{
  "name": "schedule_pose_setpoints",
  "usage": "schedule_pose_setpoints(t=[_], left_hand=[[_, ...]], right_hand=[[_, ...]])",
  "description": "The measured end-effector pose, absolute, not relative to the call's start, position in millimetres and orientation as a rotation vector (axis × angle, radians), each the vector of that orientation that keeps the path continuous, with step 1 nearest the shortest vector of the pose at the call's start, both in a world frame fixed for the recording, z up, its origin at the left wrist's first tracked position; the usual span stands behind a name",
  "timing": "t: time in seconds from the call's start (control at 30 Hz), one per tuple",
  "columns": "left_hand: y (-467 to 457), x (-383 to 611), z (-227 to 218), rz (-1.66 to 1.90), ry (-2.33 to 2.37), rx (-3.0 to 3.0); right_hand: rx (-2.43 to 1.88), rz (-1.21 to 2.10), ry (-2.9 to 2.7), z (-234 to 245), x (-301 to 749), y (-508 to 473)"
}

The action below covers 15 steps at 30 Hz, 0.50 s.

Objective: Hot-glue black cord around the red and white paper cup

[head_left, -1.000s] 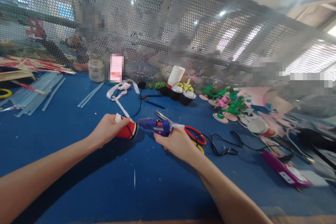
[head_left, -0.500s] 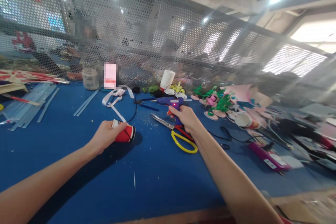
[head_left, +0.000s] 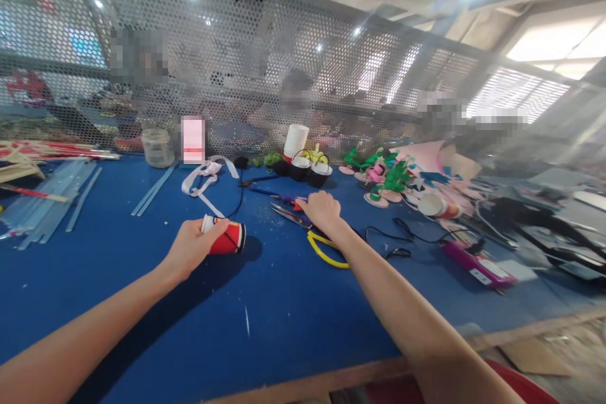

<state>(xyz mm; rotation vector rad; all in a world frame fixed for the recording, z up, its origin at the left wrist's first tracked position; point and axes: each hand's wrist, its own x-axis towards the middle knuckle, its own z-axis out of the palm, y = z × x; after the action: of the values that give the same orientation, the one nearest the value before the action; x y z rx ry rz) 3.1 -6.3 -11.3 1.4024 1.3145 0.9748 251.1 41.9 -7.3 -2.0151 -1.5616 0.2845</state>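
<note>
My left hand (head_left: 189,245) is closed around a red paper cup (head_left: 229,238) tipped on its side, with its white rim toward my palm and a dark cord along its wall. My right hand (head_left: 324,209) is wrapped over the blue hot glue gun (head_left: 284,197), low at the table; most of its body is hidden, and a bit of the orange trigger shows. Right below lie scissors (head_left: 290,215) with yellow handles, partly covered by my wrist. A white ribbon (head_left: 189,183) curls behind the cup. Pliers (head_left: 265,192) with dark blue handles lie beyond the glue gun's nozzle.
Clear glue sticks (head_left: 61,202) are piled left, near a glass jar (head_left: 158,149). Two black cups (head_left: 300,172) and a white cup stack (head_left: 297,140) stand at the mesh partition (head_left: 265,44). Green and pink craft pieces (head_left: 398,178) and a purple power strip (head_left: 476,264) are right.
My right hand has lowered the glue gun toward the table, turning so its back covers most of the gun. My left hand keeps the red cup almost in place. The view has shifted slightly right.
</note>
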Motion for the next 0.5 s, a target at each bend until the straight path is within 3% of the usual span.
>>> schedule_pose_setpoints(t=[0.13, 0.27, 0.5], left_hand=[[-12, 5, -11, 0.939, 1.288, 1.556], [-20, 7, -9, 0.913, 1.391, 1.859], [-24, 10, -4, 0.888, 1.528, 2.14]], right_hand=[[-1.793, 0.305, -1.821, 14, 216, 17], [-1.299, 0.543, -2.147, 25, 173, -9], [-1.375, 0.534, -2.107, 23, 141, -25]])
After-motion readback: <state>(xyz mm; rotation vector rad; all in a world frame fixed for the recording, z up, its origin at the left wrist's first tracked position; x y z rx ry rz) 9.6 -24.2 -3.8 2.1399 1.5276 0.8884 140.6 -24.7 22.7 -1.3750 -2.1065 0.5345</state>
